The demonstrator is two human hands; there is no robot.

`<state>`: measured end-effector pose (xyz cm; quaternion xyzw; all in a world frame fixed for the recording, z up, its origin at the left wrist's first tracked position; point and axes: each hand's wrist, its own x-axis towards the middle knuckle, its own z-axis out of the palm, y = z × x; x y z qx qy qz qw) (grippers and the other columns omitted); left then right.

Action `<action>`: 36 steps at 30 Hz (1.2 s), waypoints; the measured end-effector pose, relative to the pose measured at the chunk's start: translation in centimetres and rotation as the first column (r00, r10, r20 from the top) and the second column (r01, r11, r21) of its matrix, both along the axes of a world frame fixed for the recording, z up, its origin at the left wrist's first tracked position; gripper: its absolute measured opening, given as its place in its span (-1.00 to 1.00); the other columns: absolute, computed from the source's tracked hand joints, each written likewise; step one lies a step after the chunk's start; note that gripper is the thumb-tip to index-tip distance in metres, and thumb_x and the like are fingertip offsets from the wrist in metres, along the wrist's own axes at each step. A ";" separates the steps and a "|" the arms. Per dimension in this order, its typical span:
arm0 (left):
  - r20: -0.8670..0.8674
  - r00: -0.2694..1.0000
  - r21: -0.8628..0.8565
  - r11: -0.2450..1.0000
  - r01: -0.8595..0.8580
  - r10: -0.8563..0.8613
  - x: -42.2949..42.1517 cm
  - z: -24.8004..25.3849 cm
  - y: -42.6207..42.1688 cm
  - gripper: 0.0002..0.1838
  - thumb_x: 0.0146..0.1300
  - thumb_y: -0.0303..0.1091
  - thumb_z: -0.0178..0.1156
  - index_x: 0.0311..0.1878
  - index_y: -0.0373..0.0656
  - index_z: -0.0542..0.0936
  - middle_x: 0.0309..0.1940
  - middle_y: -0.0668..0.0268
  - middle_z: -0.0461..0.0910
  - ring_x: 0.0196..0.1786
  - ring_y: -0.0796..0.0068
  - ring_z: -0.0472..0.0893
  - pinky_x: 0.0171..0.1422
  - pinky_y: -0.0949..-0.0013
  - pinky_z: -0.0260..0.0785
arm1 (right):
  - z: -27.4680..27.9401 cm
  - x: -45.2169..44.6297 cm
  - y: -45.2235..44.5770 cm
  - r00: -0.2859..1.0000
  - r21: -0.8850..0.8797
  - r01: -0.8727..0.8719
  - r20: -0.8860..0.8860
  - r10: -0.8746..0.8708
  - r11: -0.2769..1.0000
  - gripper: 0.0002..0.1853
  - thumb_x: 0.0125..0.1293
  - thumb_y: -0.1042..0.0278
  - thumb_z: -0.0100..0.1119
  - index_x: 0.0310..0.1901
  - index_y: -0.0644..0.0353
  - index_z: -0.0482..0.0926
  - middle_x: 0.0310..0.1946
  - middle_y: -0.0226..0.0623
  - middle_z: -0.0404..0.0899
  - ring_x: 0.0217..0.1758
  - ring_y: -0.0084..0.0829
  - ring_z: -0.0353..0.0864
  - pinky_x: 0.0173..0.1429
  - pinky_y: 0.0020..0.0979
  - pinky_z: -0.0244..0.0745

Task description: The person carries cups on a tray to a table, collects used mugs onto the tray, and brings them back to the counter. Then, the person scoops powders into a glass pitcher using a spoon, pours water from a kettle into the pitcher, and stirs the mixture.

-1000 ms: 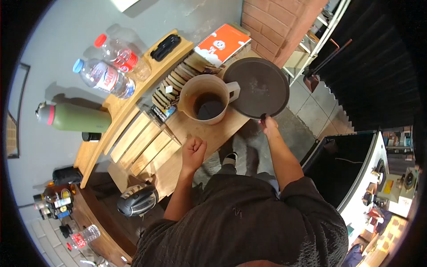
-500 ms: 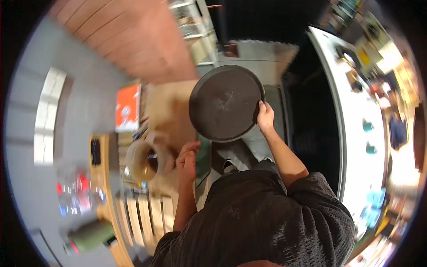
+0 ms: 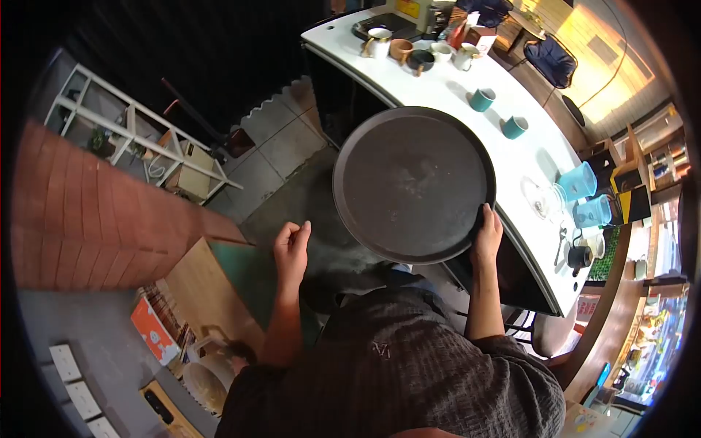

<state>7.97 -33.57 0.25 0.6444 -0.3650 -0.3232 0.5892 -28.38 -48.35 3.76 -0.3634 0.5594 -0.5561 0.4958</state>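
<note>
A round dark tray (image 3: 412, 182) with a raised rim and a few pale scuffs is held in front of me, its bare inner face towards the camera. My right hand (image 3: 487, 235) grips its lower right rim, thumb on the inner side and the other fingers hidden behind. To the left of the tray and apart from it, my left hand (image 3: 292, 252) is raised with curled fingers and nothing visible in them. Beyond the tray, the white counter (image 3: 438, 80) carries two teal cups, one of them a teal cup (image 3: 483, 100) near the tray's upper edge.
Several mugs, including a white mug (image 3: 378, 44), stand along the counter's far end. Two blue containers (image 3: 577, 180) and a black kettle (image 3: 580, 257) sit at its right. On my left are a brick wall (image 3: 109, 212), a white shelf rack (image 3: 131, 135) and a wooden surface (image 3: 212, 292).
My view has turned right, from the wooden surface and pitcher towards the white counter. The tray stays in my right hand, now beside the counter; my left hand has moved away from the wooden surface.
</note>
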 end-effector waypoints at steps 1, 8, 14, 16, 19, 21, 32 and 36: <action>-0.033 0.999 -0.038 0.999 -0.005 0.004 -1.1 -0.5 -1.6 -0.82 0.37 -0.31 0.15 -0.10 -0.17 0.41 -0.46 0.50 0.30 -0.46 0.71 0.25 -0.36 0.56 0.13 | -0.8 -2.0 -0.8 1.000 -0.005 -0.008 -0.004 0.008 1.000 -0.67 0.45 0.20 0.00 -0.09 0.36 0.55 -0.21 -0.32 0.62 -0.16 -0.52 0.57 -0.04 -0.49 0.43; -0.399 0.917 0.146 0.986 0.083 -0.018 -10.2 0.9 -11.8 -0.47 0.45 -0.02 0.00 0.30 -0.21 0.33 0.22 0.26 0.40 0.23 0.46 0.40 0.22 0.35 0.28 | -1.7 -8.4 -7.4 0.990 0.079 -0.138 0.029 0.136 0.987 -0.64 0.44 0.15 0.00 -0.14 0.37 0.55 -0.27 -0.33 0.59 -0.17 -0.53 0.49 -0.02 -0.49 0.36; -0.518 0.815 0.150 0.966 -0.211 0.259 -16.3 -0.3 -18.3 -0.41 0.49 0.03 -0.12 0.27 -0.36 0.36 0.19 0.18 0.46 0.24 0.36 0.43 0.32 0.35 0.25 | -2.6 -10.0 -13.2 0.939 -0.051 -0.344 -0.053 0.341 0.938 -0.63 0.48 0.43 -0.17 0.26 0.32 0.26 0.05 -0.11 0.48 0.12 -0.47 0.45 0.21 -0.44 0.35; -0.501 0.831 0.136 0.970 -0.200 0.242 -17.4 -0.3 -19.8 -0.40 0.50 0.03 -0.14 0.26 -0.39 0.37 0.17 0.14 0.46 0.20 0.36 0.46 0.30 0.36 0.27 | -2.1 -10.5 -14.8 0.929 0.015 -0.357 -0.096 0.356 0.934 -0.63 0.48 0.43 -0.17 0.26 0.32 0.25 0.02 -0.13 0.51 0.08 -0.49 0.47 0.18 -0.44 0.36; -0.331 0.866 0.239 0.921 -0.307 0.374 -17.9 -0.9 -21.6 -0.40 0.51 0.03 -0.14 0.25 -0.40 0.38 0.16 0.14 0.47 0.18 0.37 0.47 0.27 0.37 0.29 | -2.8 -11.3 -16.9 0.934 0.053 -0.332 -0.123 0.336 0.942 -0.66 0.42 0.43 -0.05 0.18 0.34 0.37 -0.11 -0.17 0.55 -0.06 -0.47 0.53 0.07 -0.42 0.41; -0.296 0.901 0.167 0.946 -0.277 0.317 -17.1 -1.6 -23.2 -0.38 0.49 0.05 -0.12 0.24 -0.41 0.39 0.16 0.15 0.48 0.18 0.38 0.47 0.28 0.37 0.27 | -3.2 -12.0 -18.2 0.869 0.067 -0.336 -0.362 0.337 0.940 -0.67 0.36 0.42 0.04 0.12 0.32 0.44 -0.19 -0.17 0.54 -0.14 -0.45 0.53 0.01 -0.41 0.42; -0.178 0.952 0.294 0.937 -0.191 0.250 -11.6 -5.2 -28.9 -0.29 0.47 0.11 -0.12 0.31 -0.43 0.32 0.30 0.04 0.36 0.32 0.24 0.37 0.39 0.31 0.17 | -3.1 -8.0 -21.3 0.620 0.160 -0.201 -0.743 0.252 0.966 -0.53 0.12 0.35 0.28 0.11 0.12 0.48 -0.25 -0.19 0.55 -0.19 -0.23 0.59 -0.05 -0.20 0.40; -0.286 0.939 0.252 0.961 -0.118 0.190 -9.6 -4.1 -31.2 -0.31 0.48 0.09 -0.14 0.29 -0.44 0.34 0.27 0.01 0.39 0.29 0.23 0.41 0.37 0.31 0.21 | -3.8 -6.3 -21.7 0.572 0.199 -0.199 -0.771 0.279 0.960 -0.45 0.12 0.28 0.30 0.18 0.04 0.41 -0.24 -0.21 0.56 -0.14 -0.25 0.59 0.00 -0.13 0.37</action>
